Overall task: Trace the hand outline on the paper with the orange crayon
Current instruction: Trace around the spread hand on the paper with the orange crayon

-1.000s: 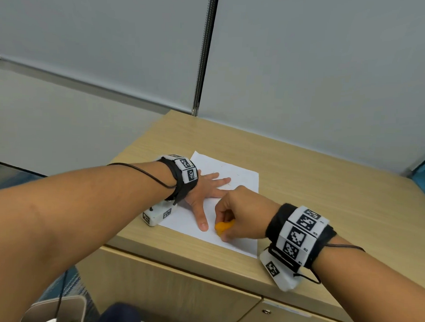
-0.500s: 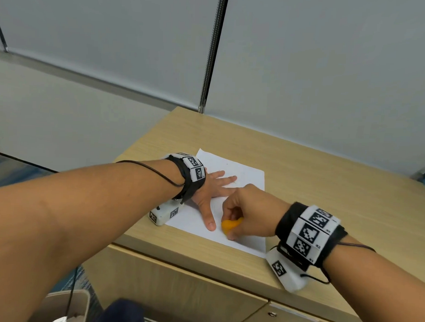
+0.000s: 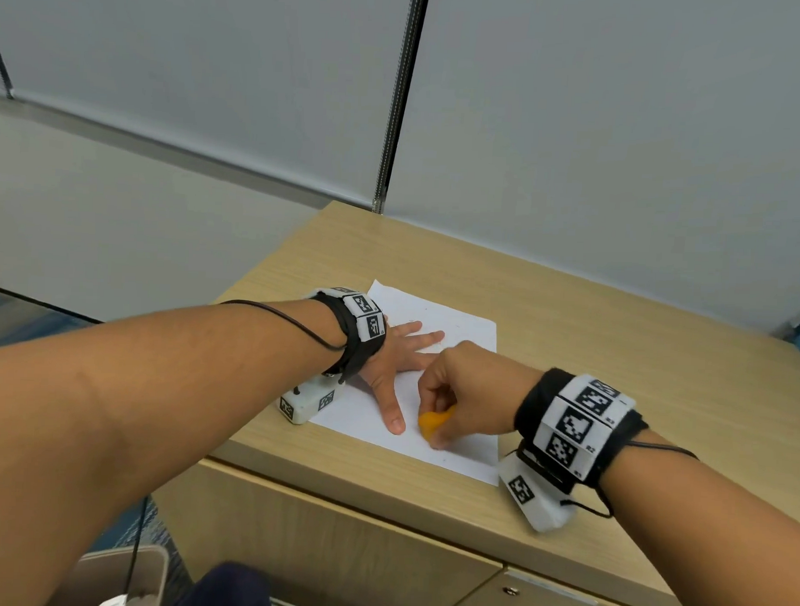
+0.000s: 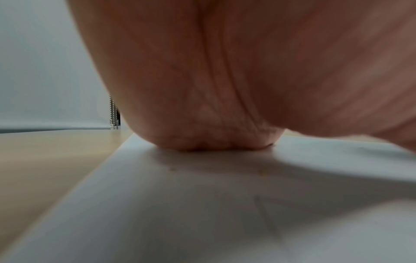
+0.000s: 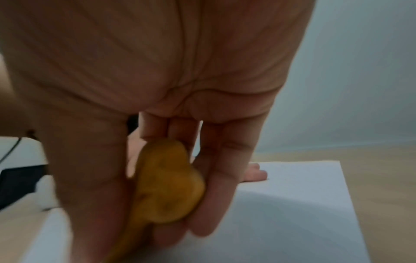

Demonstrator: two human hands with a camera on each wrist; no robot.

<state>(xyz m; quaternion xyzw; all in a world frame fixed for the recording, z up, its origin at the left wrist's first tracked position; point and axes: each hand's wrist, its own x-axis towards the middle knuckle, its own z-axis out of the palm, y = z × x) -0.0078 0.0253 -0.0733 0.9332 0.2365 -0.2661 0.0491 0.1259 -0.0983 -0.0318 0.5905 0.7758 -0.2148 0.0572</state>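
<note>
A white sheet of paper (image 3: 452,322) lies on the wooden cabinet top (image 3: 592,336). My left hand (image 3: 398,355) lies flat on it, palm down, fingers spread and straight, thumb pointing toward me. My right hand (image 3: 458,391) grips a chunky orange crayon (image 3: 432,422) just right of the left thumb tip, its lower end down on the paper. In the right wrist view the orange crayon (image 5: 167,183) sits between thumb and curled fingers above the paper (image 5: 292,204). The left wrist view shows only the heel of my left hand (image 4: 213,106) pressed on the paper (image 4: 202,204).
The cabinet top's front edge (image 3: 383,472) runs just below the paper, with cabinet doors under it. A grey wall with a bead chain (image 3: 396,98) stands behind. A beige bin (image 3: 121,574) stands on the floor at the lower left.
The camera view has shifted slightly. My right hand with the crayon stays beside the left thumb tip, moved a little toward the paper's front edge. The left hand has not moved.
</note>
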